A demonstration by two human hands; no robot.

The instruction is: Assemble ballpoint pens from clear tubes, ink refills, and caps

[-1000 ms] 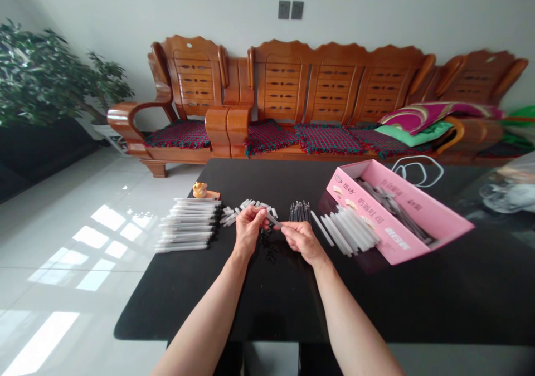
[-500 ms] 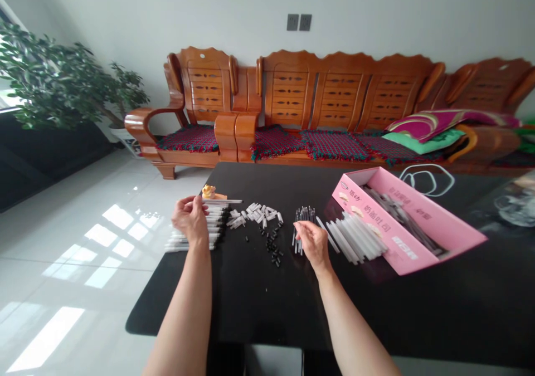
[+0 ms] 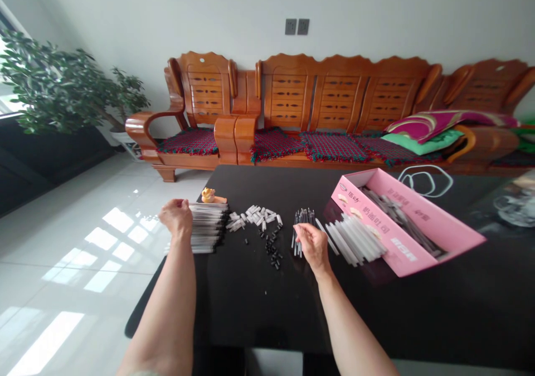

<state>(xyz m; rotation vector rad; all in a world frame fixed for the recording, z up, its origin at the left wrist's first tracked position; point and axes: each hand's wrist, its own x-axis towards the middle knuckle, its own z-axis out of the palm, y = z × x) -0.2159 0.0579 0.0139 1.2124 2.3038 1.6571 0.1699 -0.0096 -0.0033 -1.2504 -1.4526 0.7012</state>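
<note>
My left hand [image 3: 175,218], fingers curled and slightly blurred, is at the left ends of a stacked row of pale pen barrels with black tips [image 3: 209,228]. Whatever its fingers hold, if anything, is hidden. My right hand [image 3: 312,245] is pinched closed over the near part of a bundle of thin dark pen refills [image 3: 304,216]; I cannot make out anything in the pinch. Between the hands lie small white pieces [image 3: 259,215] and several small black plugs [image 3: 273,249]. Right of my right hand is a row of translucent white tubes [image 3: 355,239].
A pink box [image 3: 412,250] with dark-grey sticks in it stands at the right of the black table [image 3: 259,303]. A small orange figurine [image 3: 212,196] sits behind the barrels. A white cable loop [image 3: 426,180] lies behind the box. Wooden sofas [image 3: 288,86] stand beyond the table.
My left hand has moved left to the ends of the barrels, and the pale barrel it held above the row no longer shows apart. My right hand has barely moved.
</note>
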